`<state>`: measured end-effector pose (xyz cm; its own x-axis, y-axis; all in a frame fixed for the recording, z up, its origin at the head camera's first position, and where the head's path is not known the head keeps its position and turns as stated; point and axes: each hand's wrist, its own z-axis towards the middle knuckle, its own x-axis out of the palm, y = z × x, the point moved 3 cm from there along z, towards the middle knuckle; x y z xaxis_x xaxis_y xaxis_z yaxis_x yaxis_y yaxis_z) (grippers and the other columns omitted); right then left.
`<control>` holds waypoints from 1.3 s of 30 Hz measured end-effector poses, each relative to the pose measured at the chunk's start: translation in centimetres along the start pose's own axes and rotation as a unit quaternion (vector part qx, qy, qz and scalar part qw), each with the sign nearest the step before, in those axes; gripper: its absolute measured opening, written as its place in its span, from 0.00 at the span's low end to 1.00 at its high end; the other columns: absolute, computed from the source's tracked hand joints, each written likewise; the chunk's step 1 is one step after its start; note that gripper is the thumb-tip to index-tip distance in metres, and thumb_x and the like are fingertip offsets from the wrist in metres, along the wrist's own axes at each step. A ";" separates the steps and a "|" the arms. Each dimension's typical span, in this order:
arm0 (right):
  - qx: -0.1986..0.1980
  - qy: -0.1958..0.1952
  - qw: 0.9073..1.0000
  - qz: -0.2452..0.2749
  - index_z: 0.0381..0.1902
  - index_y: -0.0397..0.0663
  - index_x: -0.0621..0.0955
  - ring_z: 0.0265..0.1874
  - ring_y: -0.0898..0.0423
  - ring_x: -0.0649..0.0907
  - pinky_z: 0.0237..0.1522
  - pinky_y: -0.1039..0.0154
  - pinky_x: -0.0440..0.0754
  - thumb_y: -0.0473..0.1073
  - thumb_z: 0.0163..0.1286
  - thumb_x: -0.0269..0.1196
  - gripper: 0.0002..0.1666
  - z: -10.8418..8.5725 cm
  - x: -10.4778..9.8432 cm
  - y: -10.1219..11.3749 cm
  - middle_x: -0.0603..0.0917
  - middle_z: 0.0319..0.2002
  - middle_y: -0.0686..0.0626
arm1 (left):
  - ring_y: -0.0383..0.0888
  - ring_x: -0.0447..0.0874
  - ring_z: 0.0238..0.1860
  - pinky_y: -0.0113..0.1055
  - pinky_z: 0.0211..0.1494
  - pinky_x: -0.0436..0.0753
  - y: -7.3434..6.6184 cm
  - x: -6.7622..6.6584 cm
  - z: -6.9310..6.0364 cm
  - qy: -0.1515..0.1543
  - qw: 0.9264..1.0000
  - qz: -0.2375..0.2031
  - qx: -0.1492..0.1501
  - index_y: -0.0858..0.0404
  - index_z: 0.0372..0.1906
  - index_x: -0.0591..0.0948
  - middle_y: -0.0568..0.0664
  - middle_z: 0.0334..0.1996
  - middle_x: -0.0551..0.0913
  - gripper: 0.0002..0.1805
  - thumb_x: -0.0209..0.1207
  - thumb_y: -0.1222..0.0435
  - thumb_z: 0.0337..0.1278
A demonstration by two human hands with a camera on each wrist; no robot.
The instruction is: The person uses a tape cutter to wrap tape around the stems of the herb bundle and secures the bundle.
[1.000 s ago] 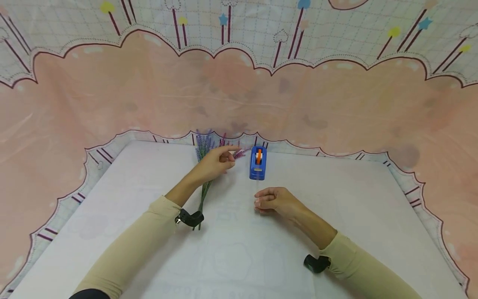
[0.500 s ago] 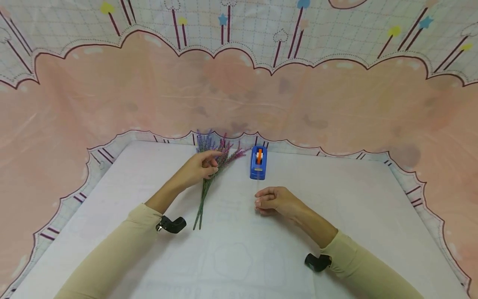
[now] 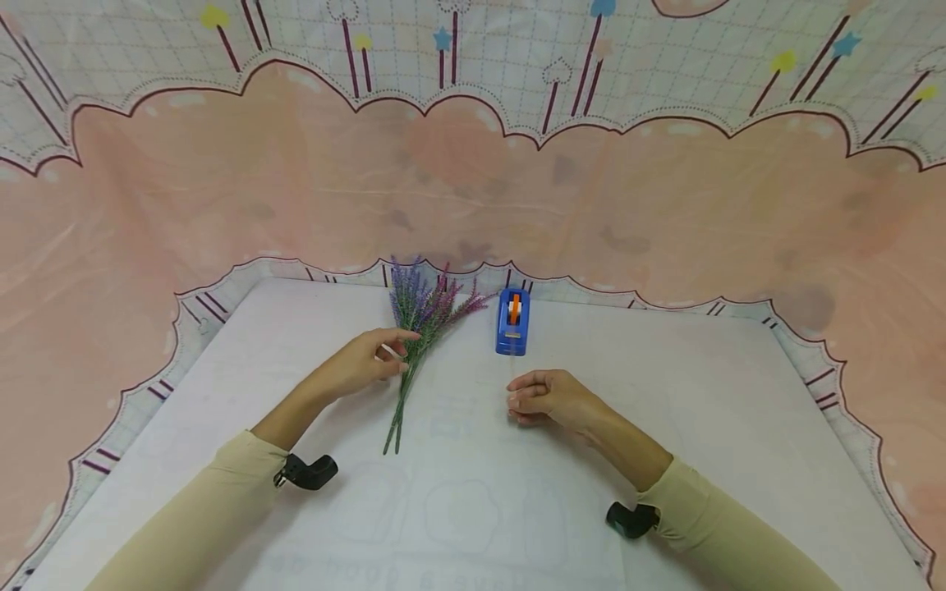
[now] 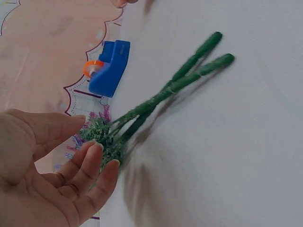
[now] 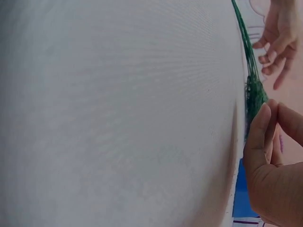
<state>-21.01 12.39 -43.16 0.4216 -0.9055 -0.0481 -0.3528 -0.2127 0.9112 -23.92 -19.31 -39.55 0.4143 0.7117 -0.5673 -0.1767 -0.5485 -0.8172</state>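
Observation:
Two sprigs of artificial flowers point(image 3: 414, 328), purple and pink, lie crossed at the green stems point(image 4: 161, 97). My left hand point(image 3: 365, 359) hovers at the left side of the stems below the blooms, with its thumb and fingers parted and loosely bent. A blue tape dispenser point(image 3: 512, 324) with an orange wheel stands right of the blooms. Just in front of it, my right hand point(image 3: 557, 402) has thumb and fingertips pinched together; a faint clear strip of tape point(image 3: 513, 364) runs from the dispenser towards them. The pinched end is hidden by the fingers.
The white table point(image 3: 473, 509) has faint print showing on it in front. Behind its back edge hangs a peach and white patterned cloth point(image 3: 473, 189). Dark wrist cameras stick out from both sleeves.
My left hand has drawn back from over the blooms, down and to the left, uncovering the flowers. My right hand and the dispenser have stayed in place.

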 end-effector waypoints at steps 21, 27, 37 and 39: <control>-0.008 0.013 1.000 0.002 0.58 0.32 0.77 0.40 0.50 0.89 0.46 0.60 0.87 0.33 0.70 0.66 0.20 -0.1 -0.1 0.1 0.87 0.38 0.47 | 0.43 0.69 0.27 0.33 0.28 0.71 1.5 2.9 -0.7 0.011 1.000 0.021 -0.012 0.65 0.68 0.77 0.55 0.35 0.77 0.28 0.66 0.71 0.61; -0.018 0.023 1.000 -0.001 0.59 0.30 0.76 0.41 0.51 0.89 0.47 0.60 0.87 0.33 0.71 0.65 0.21 -0.1 0.0 0.1 0.87 0.38 0.47 | 0.46 0.82 0.32 0.38 0.31 0.83 1.6 2.6 -1.6 0.014 0.994 -0.087 -0.059 0.62 0.73 0.71 0.60 0.42 0.73 0.32 0.62 0.72 0.66; -0.006 0.011 1.000 -0.007 0.58 0.31 0.78 0.40 0.51 0.89 0.46 0.61 0.87 0.34 0.70 0.66 0.20 0.0 -0.1 0.3 0.88 0.37 0.46 | 0.52 0.89 0.49 0.35 0.35 0.85 2.2 2.1 -3.1 0.001 0.964 -0.255 -0.082 0.49 0.80 0.57 0.67 0.60 0.64 0.40 0.58 0.72 0.69; -0.007 0.010 1.000 -0.009 0.58 0.31 0.77 0.40 0.52 0.89 0.46 0.61 0.87 0.34 0.70 0.66 0.20 -0.1 -0.1 0.3 0.88 0.37 0.46 | 0.51 0.88 0.51 0.38 0.41 0.87 2.3 2.2 -3.4 -0.003 0.954 -0.289 -0.082 0.48 0.81 0.54 0.69 0.63 0.63 0.43 0.57 0.74 0.67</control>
<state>-21.09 12.45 -42.84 0.4441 -0.8941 -0.0574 -0.3331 -0.2242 0.9158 -20.41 -20.49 -42.27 0.3945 0.9184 -0.0286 0.2213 -0.1252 -0.9671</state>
